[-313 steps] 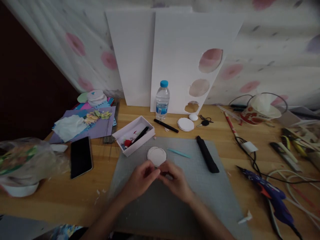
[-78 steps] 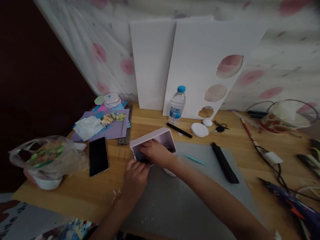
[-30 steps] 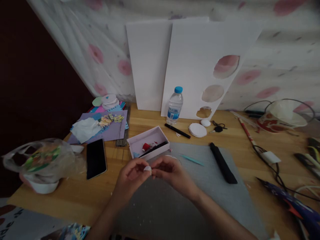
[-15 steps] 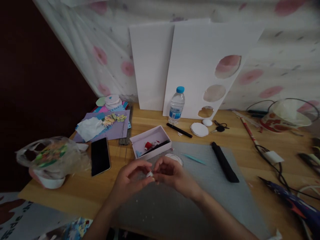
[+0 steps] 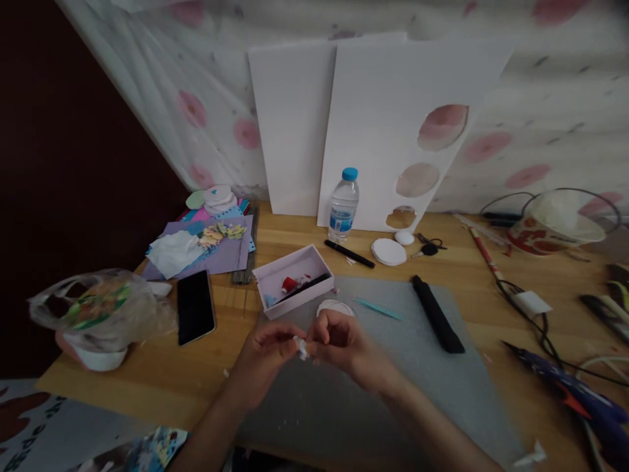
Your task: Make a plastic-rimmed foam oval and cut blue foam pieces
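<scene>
A small crumpled white piece (image 5: 301, 348), perhaps paper or foam, sits between the fingertips of both hands above the grey mat (image 5: 314, 419). My left hand (image 5: 263, 357) pinches it from the left, thumb against fingers. From the right, my right hand (image 5: 346, 351) holds its other side in a pinch, fingers curled. Just behind my right hand a white disc (image 5: 336, 308) lies on the mat, partly covered by the fingers. Close beyond my hands stands a pale pink box (image 5: 265, 288) with a red item (image 5: 289, 284) and a dark stick inside.
Around the mat are turquoise tweezers (image 5: 378, 309), a black pouch (image 5: 437, 314), a black pen (image 5: 349, 254), a water bottle (image 5: 343, 206) and a phone (image 5: 195, 308). A glue gun (image 5: 560, 387) lies at right, a plastic bag (image 5: 103, 308) at left. White boards (image 5: 373, 124) lean behind.
The white piece shows more between my fingertips and has turned. My left fingers have shifted their grip, and the whole view has moved slightly.
</scene>
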A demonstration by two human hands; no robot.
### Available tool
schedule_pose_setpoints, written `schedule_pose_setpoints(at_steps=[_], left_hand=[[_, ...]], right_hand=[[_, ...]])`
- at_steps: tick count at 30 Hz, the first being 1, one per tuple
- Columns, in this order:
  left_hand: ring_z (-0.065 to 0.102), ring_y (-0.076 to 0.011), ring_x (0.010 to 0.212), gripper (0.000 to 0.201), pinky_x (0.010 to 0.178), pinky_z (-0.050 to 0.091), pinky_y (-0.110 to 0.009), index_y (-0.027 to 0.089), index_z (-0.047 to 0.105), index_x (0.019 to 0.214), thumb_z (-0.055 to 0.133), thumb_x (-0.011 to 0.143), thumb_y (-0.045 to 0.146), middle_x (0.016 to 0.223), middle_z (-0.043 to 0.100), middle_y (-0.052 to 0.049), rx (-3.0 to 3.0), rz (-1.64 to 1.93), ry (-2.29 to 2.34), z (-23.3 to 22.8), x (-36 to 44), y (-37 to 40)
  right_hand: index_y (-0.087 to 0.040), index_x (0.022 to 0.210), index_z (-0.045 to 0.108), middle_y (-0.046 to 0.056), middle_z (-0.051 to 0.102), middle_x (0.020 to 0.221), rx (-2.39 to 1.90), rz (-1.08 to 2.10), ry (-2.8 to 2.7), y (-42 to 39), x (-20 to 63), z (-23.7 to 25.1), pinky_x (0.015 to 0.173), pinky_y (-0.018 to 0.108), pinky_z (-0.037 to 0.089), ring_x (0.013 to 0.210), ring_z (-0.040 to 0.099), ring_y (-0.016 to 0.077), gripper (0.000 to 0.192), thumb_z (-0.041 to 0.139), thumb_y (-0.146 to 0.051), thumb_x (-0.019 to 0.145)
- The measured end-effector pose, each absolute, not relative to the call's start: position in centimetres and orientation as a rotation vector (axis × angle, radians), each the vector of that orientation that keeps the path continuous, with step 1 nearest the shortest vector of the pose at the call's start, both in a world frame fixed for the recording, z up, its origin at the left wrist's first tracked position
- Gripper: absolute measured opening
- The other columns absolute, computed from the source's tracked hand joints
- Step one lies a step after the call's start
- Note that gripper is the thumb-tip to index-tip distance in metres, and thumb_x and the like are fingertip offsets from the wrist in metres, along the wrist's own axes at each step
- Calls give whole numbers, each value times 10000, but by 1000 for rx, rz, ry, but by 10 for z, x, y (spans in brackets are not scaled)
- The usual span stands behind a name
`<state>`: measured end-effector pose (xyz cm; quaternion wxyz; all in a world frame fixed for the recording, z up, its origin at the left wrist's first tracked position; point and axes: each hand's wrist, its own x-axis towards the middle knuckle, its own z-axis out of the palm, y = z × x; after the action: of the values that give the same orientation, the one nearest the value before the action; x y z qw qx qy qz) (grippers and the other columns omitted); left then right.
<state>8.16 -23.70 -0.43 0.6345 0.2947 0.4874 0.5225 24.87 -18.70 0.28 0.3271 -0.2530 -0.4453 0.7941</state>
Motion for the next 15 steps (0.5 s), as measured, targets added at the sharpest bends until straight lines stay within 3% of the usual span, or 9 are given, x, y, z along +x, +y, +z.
schedule_pose_setpoints(at_steps=[4, 9, 15], left_hand=[[645, -150, 716, 266, 673, 529, -252, 178, 742, 805, 833, 644, 368, 772, 704, -41, 691, 1223, 1251, -7, 86, -239], [656, -182, 897, 113, 783, 552, -261, 221, 760, 865, 745, 763, 268, 949, 700, -54, 1199, 1288, 1372, -3, 89, -241], [672, -171, 860, 142, 775, 565, -254, 236, 756, 906, 710, 785, 178, 910, 715, -46, 1480, 1277, 1340, -1, 94, -245]], right_hand=[[-211, 719, 443, -29, 532, 730, -715, 1862, -1298, -195, 249, -3, 617, 237, 393, 659, 488, 107, 350, 745, -379, 777], [-230, 925, 473, -9, 491, 832, -846, 1599, -1505, -206, 252, -10, 665, 254, 403, 748, 480, 135, 185, 532, -404, 932], [-204, 724, 428, -34, 432, 683, -941, 1530, -1821, -211, 264, -7, 591, 239, 320, 642, 387, 113, 334, 401, -405, 989]])
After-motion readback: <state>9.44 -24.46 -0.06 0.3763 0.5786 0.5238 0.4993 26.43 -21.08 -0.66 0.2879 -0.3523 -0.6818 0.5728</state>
